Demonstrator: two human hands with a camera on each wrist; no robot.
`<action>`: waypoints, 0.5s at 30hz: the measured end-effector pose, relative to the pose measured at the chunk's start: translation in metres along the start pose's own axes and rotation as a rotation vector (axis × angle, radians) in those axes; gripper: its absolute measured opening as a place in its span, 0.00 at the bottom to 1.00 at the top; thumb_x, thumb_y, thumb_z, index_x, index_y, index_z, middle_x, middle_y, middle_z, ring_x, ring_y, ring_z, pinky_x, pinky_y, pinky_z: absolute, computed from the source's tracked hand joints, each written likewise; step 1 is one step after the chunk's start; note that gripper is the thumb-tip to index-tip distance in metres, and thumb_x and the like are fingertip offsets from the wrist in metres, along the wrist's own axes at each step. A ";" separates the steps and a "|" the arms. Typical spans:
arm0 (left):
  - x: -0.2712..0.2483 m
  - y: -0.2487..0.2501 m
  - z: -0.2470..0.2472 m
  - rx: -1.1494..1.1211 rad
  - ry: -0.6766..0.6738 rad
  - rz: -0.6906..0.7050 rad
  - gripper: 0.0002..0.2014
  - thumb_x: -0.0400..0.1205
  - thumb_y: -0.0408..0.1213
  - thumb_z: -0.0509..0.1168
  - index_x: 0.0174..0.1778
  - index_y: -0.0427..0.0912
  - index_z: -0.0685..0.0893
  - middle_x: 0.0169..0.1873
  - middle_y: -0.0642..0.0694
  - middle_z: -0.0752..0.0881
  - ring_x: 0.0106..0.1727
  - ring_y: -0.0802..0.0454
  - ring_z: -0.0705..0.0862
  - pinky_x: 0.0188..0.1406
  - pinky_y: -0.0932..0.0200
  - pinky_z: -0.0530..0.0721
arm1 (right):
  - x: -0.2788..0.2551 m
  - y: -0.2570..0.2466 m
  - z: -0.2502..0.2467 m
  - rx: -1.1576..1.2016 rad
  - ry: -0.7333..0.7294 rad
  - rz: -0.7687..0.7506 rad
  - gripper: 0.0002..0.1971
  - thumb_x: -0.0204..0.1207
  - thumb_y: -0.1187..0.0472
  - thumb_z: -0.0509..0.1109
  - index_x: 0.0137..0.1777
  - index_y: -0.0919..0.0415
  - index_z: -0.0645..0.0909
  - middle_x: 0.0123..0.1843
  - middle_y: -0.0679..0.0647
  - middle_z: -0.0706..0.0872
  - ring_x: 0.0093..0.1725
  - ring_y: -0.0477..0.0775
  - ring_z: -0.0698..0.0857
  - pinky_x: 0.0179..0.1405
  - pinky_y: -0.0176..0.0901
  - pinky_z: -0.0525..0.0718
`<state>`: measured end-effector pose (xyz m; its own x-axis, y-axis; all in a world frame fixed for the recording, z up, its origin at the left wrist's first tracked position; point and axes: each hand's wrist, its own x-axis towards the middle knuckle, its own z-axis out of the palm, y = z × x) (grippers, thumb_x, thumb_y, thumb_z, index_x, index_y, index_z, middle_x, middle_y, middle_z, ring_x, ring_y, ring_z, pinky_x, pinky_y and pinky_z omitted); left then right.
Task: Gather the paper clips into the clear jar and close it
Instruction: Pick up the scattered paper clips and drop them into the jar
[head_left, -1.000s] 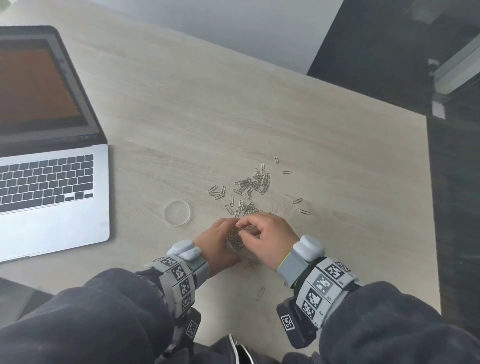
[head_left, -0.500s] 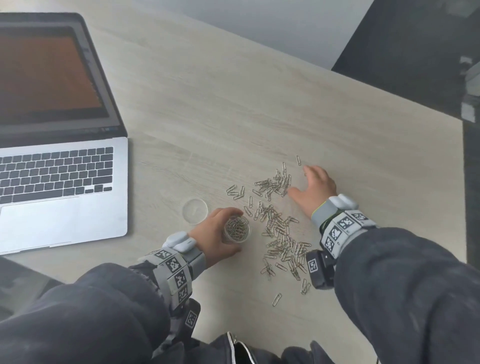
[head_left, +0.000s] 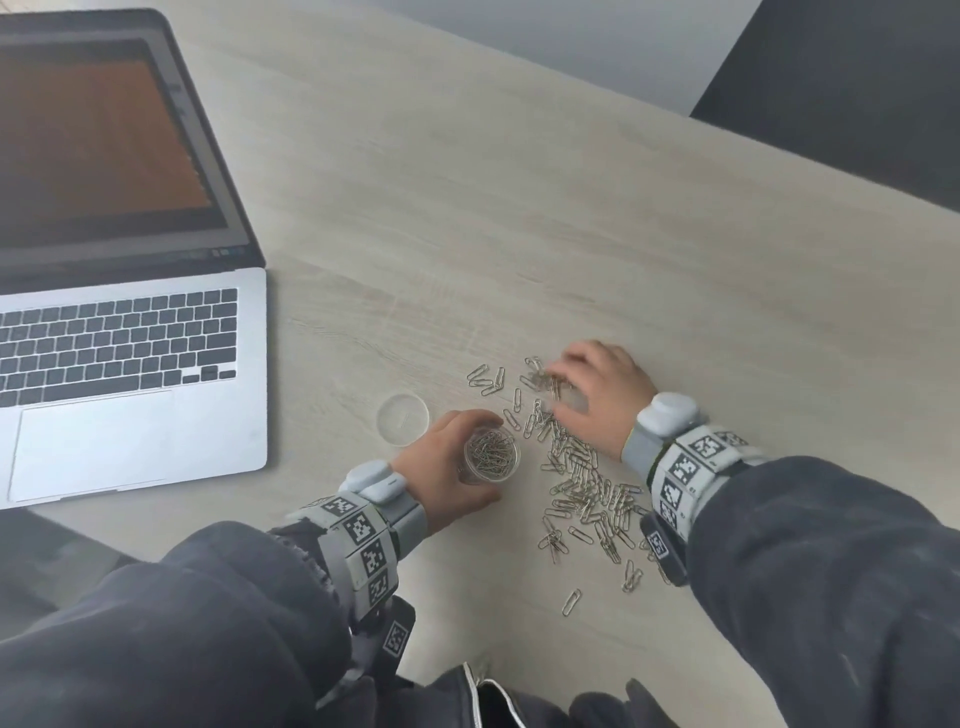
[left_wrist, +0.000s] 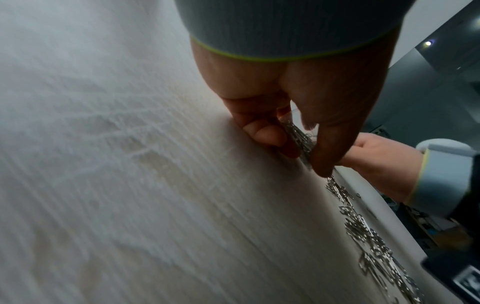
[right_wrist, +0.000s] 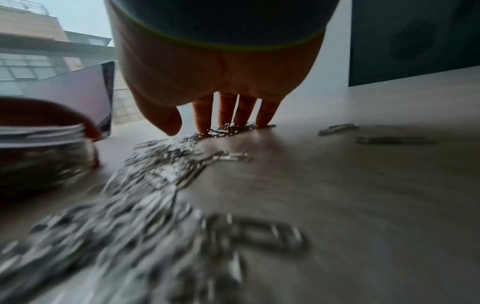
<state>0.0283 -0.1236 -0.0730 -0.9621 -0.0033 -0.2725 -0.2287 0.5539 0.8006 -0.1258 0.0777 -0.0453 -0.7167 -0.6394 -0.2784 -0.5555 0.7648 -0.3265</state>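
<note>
Steel paper clips (head_left: 584, 488) lie strewn on the table (head_left: 571, 218), nearest ones by the right sleeve. Left hand (head_left: 447, 467) wraps the clear jar (head_left: 491, 460), upright, part-filled. Beyond, right hand (head_left: 602, 389), fingers (right_wrist: 228, 111) extended, rakes the far cluster. Risk: sweeping scatters clips or tips the jar. Lid (head_left: 402, 420) lies beside it.

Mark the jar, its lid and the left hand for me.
jar (head_left: 490, 457), head view, on the open mouth full of clips.
lid (head_left: 402, 419), head view, on the middle of the clear disc lying on the table.
left hand (head_left: 441, 457), head view, on the back of the hand gripping the jar.
</note>
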 end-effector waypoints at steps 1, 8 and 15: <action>0.001 0.001 0.000 -0.002 -0.006 0.001 0.35 0.65 0.47 0.77 0.70 0.59 0.74 0.63 0.61 0.77 0.63 0.65 0.78 0.62 0.70 0.73 | -0.009 0.001 0.002 -0.005 -0.002 -0.037 0.22 0.75 0.43 0.63 0.68 0.46 0.75 0.67 0.49 0.75 0.68 0.56 0.71 0.68 0.57 0.74; 0.001 0.003 0.001 -0.003 0.001 0.004 0.36 0.64 0.50 0.75 0.69 0.60 0.74 0.63 0.61 0.77 0.63 0.64 0.78 0.63 0.66 0.75 | -0.017 -0.003 -0.002 -0.035 0.019 -0.018 0.24 0.72 0.42 0.60 0.68 0.46 0.73 0.67 0.47 0.75 0.67 0.55 0.72 0.64 0.59 0.77; -0.002 0.002 0.000 -0.015 -0.016 0.010 0.35 0.64 0.46 0.77 0.68 0.57 0.75 0.62 0.56 0.79 0.61 0.60 0.79 0.62 0.65 0.76 | 0.024 -0.059 0.009 -0.128 -0.109 -0.195 0.26 0.79 0.56 0.59 0.77 0.43 0.64 0.84 0.44 0.58 0.81 0.55 0.58 0.75 0.59 0.63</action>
<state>0.0300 -0.1225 -0.0709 -0.9620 0.0158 -0.2726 -0.2209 0.5417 0.8110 -0.1066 0.0161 -0.0405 -0.5448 -0.7755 -0.3190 -0.7326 0.6253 -0.2690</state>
